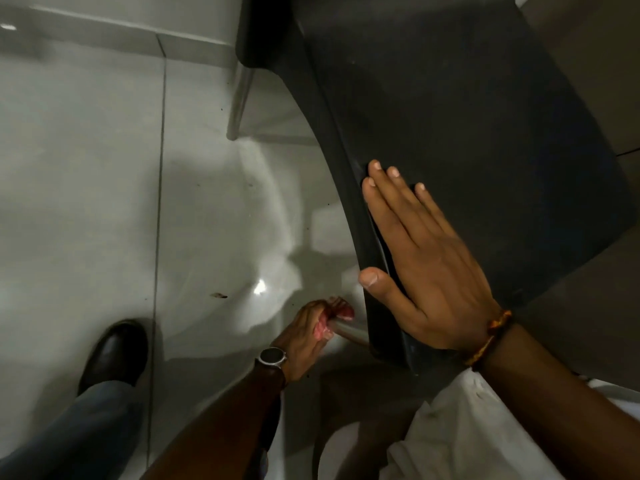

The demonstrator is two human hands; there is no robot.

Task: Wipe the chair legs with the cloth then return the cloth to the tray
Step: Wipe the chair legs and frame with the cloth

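Two metal chair legs visible: far one (239, 98) untouched, near one (348, 332) gripped low by the left hand (304, 337), fingers curled tight around a pink cloth (332, 320) wrapped on it. Right hand (422, 268) lies flat on the dark chair seat (450, 98), fingers together, thumb over the edge. Open tiled floor (86, 168) to the left, one black shoe (116, 351) there.

No text, label, brand, number or sign can be read anywhere in the head view. The face of the wristwatch (272, 357) is too small and dim to show any digits or markings, and the dark chair (450, 98) bears no legible mark or logo.
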